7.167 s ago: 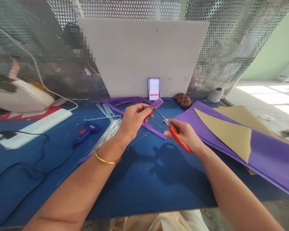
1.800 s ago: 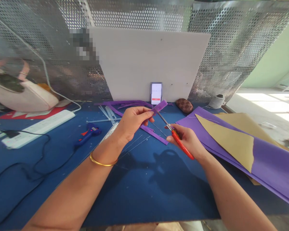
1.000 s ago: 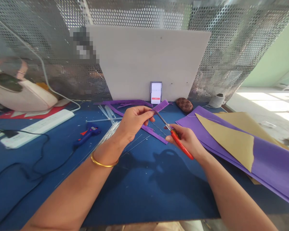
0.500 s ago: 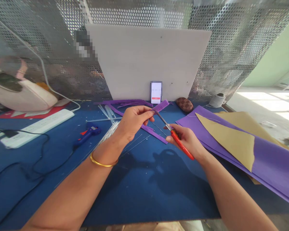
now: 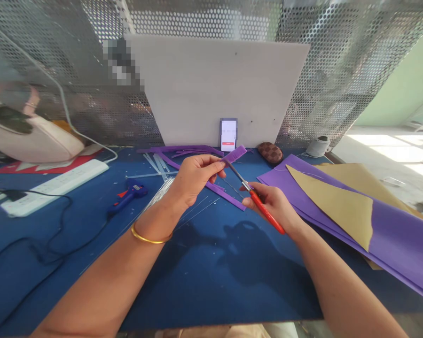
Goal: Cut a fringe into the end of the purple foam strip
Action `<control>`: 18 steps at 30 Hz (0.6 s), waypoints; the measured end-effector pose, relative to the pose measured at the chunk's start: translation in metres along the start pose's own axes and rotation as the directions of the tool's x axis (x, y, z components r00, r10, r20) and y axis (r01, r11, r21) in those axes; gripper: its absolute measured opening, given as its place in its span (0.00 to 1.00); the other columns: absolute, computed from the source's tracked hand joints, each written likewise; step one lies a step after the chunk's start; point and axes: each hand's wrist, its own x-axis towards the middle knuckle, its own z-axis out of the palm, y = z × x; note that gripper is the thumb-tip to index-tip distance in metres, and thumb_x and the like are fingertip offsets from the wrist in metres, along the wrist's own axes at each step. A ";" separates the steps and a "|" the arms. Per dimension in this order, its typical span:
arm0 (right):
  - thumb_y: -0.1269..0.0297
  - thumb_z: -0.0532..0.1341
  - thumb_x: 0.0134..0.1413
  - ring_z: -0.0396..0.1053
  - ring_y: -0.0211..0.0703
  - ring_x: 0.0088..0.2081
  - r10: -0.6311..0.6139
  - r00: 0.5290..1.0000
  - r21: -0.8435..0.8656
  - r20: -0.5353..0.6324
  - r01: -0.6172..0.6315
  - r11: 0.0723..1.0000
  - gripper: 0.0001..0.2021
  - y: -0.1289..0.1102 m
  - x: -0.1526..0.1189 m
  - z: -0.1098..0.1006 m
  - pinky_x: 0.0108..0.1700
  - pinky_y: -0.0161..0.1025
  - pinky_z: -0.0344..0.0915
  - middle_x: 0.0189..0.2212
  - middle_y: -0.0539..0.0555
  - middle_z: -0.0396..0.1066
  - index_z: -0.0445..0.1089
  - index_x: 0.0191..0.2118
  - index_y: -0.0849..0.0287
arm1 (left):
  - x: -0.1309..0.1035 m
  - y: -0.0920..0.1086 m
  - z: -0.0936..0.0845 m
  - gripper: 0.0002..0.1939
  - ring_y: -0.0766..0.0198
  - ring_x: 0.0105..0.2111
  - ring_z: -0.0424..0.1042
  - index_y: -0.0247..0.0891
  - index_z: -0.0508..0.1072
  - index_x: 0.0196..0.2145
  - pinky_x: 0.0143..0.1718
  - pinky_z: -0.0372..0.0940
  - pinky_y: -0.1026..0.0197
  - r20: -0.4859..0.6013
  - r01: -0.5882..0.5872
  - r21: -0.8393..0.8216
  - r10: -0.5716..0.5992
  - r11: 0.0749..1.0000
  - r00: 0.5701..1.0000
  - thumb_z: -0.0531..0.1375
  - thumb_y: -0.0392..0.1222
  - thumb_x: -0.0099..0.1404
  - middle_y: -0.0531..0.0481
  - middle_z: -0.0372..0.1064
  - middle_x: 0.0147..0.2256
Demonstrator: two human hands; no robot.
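Left hand pinching purple strip; scissors just below

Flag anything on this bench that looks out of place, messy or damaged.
Nothing looks damaged. The left hand holds a small purple strip against the red-handled scissors in the right hand. Loose purple offcuts lie scattered at the back, and one purple sheet has a corner folded over, tan side up.
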 end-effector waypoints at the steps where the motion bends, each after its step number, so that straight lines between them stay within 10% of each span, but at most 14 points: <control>1: 0.44 0.65 0.47 0.51 0.36 0.25 0.001 1.000 -0.008 -0.003 -0.001 1.000 0.20 0.000 0.000 0.000 0.25 0.34 0.52 0.23 0.46 0.57 0.68 0.32 0.58 | 0.000 0.000 0.000 0.07 0.70 0.22 0.60 0.37 0.77 0.29 0.27 0.57 0.63 0.002 -0.003 -0.004 0.003 1.000 1.000 0.64 0.43 0.58 0.51 0.71 0.24; 18: 0.44 0.65 0.47 0.51 0.36 0.25 -0.020 1.000 -0.018 0.004 0.021 1.000 0.20 0.001 0.000 -0.002 0.26 0.34 0.51 0.23 0.47 0.58 0.69 0.31 0.59 | 0.000 0.001 -0.002 0.06 0.70 0.21 0.61 0.37 0.77 0.28 0.26 0.56 0.63 0.018 0.009 -0.042 -0.008 0.999 1.000 0.64 0.42 0.57 0.51 0.71 0.24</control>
